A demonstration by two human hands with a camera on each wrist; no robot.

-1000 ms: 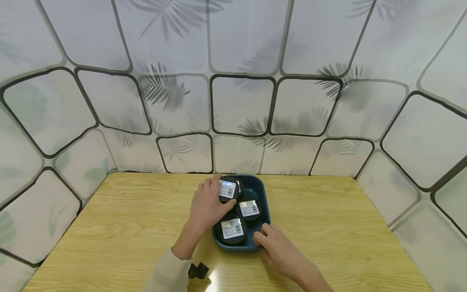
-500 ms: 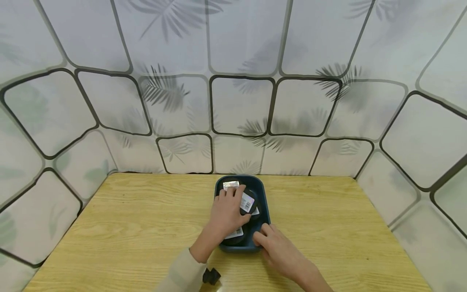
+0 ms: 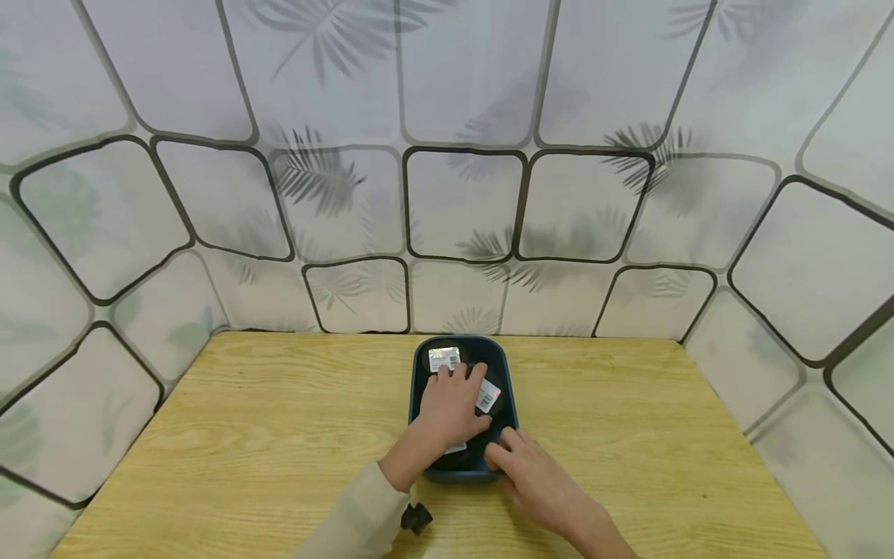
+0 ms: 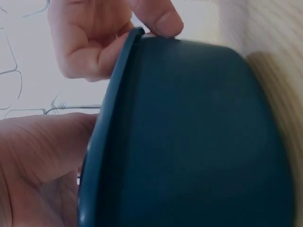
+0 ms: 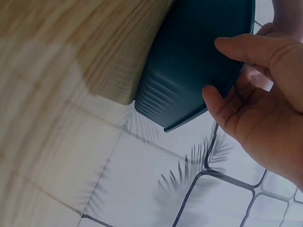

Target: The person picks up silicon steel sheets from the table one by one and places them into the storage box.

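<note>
A dark blue plastic bin [image 3: 464, 476] stands on the table, its outer wall filling much of the left wrist view. My left hand [image 3: 448, 407] reaches into it and holds a black round disc with a white label [image 3: 489, 397] between thumb and fingers, over the bin's right half. Another labelled black disc [image 3: 443, 358] lies in the far left corner. A third disc [image 3: 452, 458] shows at the near end, partly covered by the left hand. My right hand [image 3: 538, 481] grips the near right rim; in the right wrist view its thumb lies against the bin's wall [image 5: 194, 66].
The wooden table [image 3: 628, 435] extends on both sides of the bin. A patterned curtain [image 3: 461, 202] hangs behind the table and along its sides. A small black object [image 3: 417, 519] shows beside the left sleeve [image 3: 366, 505].
My left hand has carried the black disc from the bin's far left toward its right middle, over where another disc lay. The right hand has stayed on the rim.
</note>
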